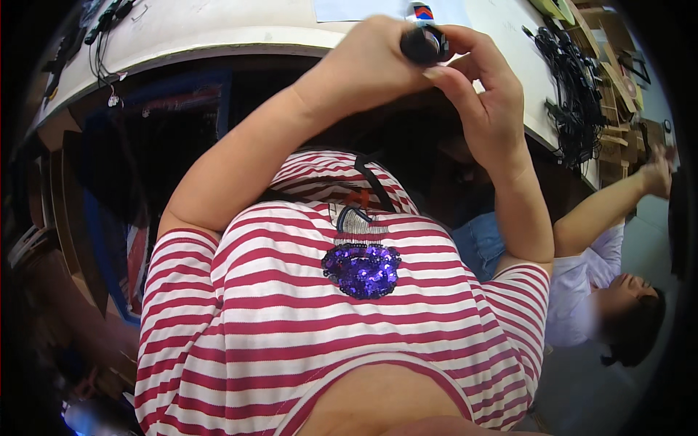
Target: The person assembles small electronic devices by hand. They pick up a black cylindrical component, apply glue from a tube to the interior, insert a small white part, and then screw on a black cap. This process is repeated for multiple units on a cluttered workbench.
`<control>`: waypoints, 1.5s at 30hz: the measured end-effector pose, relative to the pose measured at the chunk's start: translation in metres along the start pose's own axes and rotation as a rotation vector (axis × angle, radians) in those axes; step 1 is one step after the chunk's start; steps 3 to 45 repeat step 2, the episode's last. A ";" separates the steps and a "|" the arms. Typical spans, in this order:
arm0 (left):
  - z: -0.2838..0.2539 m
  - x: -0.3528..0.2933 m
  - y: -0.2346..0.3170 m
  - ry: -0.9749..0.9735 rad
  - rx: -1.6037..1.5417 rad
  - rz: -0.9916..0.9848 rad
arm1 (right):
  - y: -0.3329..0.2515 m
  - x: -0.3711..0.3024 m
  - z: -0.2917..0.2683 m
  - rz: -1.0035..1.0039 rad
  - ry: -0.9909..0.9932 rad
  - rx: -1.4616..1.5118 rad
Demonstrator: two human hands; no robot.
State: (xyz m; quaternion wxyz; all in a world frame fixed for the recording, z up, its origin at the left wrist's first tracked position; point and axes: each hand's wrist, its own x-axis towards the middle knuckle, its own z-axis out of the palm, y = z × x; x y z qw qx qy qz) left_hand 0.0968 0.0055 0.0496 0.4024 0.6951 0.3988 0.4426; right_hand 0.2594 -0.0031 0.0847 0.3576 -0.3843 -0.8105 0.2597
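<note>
Over the near edge of the white table, my two hands meet around a short black cylinder (420, 46) whose round end faces me. My left hand (363, 62) is closed on it from the left, its fingers mostly hidden behind the hand. From the right, my right hand (491, 94) curls thumb and forefinger against the same cylinder. Just beyond it shows a small white piece with a red and blue label (422, 12); whether the two are joined I cannot tell.
The white table (240, 38) carries a pale sheet (349, 9), a heap of black cables (571, 94) at right and more cables (105, 29) at far left. Cardboard boxes (614, 149) stand beyond the right end. A co-worker (582, 291) with an outstretched arm is at my right.
</note>
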 end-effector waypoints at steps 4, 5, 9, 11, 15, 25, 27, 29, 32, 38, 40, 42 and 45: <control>-0.005 0.005 -0.002 0.023 -0.071 -0.073 | 0.012 -0.012 0.000 0.155 -0.152 0.158; -0.005 0.005 -0.002 0.023 -0.071 -0.073 | 0.012 -0.012 0.000 0.155 -0.152 0.158; -0.005 0.005 -0.002 0.023 -0.071 -0.073 | 0.012 -0.012 0.000 0.155 -0.152 0.158; -0.005 0.005 -0.002 0.023 -0.071 -0.073 | 0.012 -0.012 0.000 0.155 -0.152 0.158; -0.005 0.005 -0.002 0.023 -0.071 -0.073 | 0.012 -0.012 0.000 0.155 -0.152 0.158; -0.005 0.005 -0.002 0.023 -0.071 -0.073 | 0.012 -0.012 0.000 0.155 -0.152 0.158; -0.005 0.005 -0.002 0.023 -0.071 -0.073 | 0.012 -0.012 0.000 0.155 -0.152 0.158; -0.005 0.005 -0.002 0.023 -0.071 -0.073 | 0.012 -0.012 0.000 0.155 -0.152 0.158; -0.005 0.005 -0.002 0.023 -0.071 -0.073 | 0.012 -0.012 0.000 0.155 -0.152 0.158; -0.005 0.005 -0.002 0.023 -0.071 -0.073 | 0.012 -0.012 0.000 0.155 -0.152 0.158; -0.005 0.005 -0.002 0.023 -0.071 -0.073 | 0.012 -0.012 0.000 0.155 -0.152 0.158; -0.005 0.005 -0.002 0.023 -0.071 -0.073 | 0.012 -0.012 0.000 0.155 -0.152 0.158; -0.005 0.005 -0.002 0.023 -0.071 -0.073 | 0.012 -0.012 0.000 0.155 -0.152 0.158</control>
